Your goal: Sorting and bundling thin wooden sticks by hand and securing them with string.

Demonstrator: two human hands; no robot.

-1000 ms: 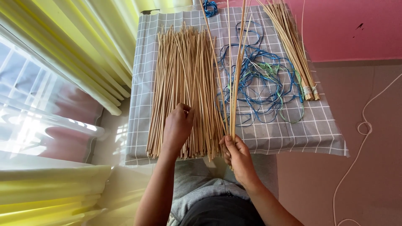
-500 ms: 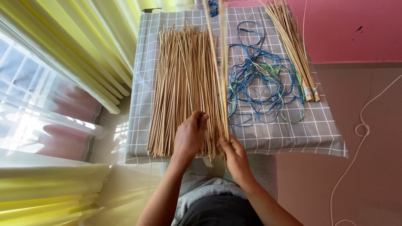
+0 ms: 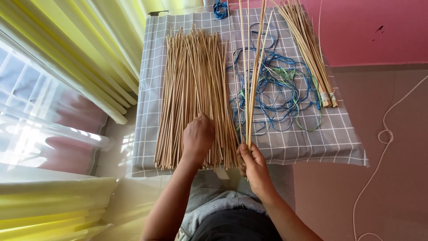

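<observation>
Head view, looking down on a small table under a grey checked cloth. Left hand lies palm-down on the near end of the loose pile of thin sticks, fingers curled into the sticks; whether it has pinched any one stick, cannot tell. The pile is spread flat over the left half of the cloth, sticks running roughly away from the person, near ends at the table's front edge. Right hand sits at the front edge just right of the pile, fingers closed around the bottom ends of a few held sticks. Those sticks rise up and away from the fist, fanning slightly, crossing over a tangle of blue and green string that lies on the middle of the cloth. On the right side of the cloth, a tied bundle of sticks lies diagonally, bound near its lower end, well apart from both hands. Small blue coil at the cloth's far edge. Yellow curtain to the left, pink wall to the right, white cord trailing on the floor.
</observation>
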